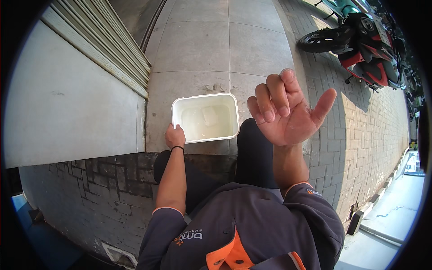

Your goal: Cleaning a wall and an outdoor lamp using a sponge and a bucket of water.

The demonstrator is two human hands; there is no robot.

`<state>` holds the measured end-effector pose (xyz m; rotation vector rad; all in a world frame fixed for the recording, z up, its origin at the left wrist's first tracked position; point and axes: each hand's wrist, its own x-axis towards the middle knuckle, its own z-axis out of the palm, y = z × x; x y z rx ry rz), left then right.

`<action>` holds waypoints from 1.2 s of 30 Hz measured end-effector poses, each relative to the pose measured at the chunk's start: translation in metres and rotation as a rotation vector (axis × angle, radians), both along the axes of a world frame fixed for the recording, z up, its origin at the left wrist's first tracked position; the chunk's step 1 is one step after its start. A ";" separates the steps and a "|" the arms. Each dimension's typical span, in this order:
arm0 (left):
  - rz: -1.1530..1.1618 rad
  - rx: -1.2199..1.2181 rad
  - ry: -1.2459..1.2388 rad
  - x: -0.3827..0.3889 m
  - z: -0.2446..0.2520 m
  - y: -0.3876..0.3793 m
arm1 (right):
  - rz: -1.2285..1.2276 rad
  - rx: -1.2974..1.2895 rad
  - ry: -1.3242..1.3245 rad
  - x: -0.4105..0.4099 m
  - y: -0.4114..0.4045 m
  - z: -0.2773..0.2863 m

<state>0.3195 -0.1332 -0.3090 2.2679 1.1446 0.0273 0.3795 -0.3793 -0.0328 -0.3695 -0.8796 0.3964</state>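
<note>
A white rectangular plastic tub (205, 118) with a shallow layer of clear liquid in it rests on or just above the grey floor tiles in front of me; which of the two I cannot tell. My left hand (175, 135) grips its left wall near the front corner, thumb over the rim, a black band round the wrist. Raised to the right of the tub, close to the camera, is my right hand (287, 111), palm towards me, fingers partly curled and thumb spread. It holds nothing and touches nothing.
A white wall (74, 98) and a folding metal shutter (111, 40) stand at the left. At the upper right, a red and black motorcycle (368, 57) is parked on brick paving (374, 125). My knees flank the tub's near side.
</note>
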 end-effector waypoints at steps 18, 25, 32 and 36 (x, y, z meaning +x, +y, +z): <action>-0.012 0.014 0.004 0.001 -0.006 0.003 | -0.774 -0.263 -0.358 -0.034 0.004 0.024; 0.005 -0.002 0.012 -0.002 -0.004 0.001 | -0.705 -0.230 -0.369 -0.040 0.011 0.028; -0.018 -0.027 0.029 0.002 0.001 0.000 | -0.413 0.038 -0.326 -0.097 0.037 0.061; 0.009 0.000 0.059 0.000 -0.004 0.004 | -0.636 0.001 0.055 -0.131 0.061 0.072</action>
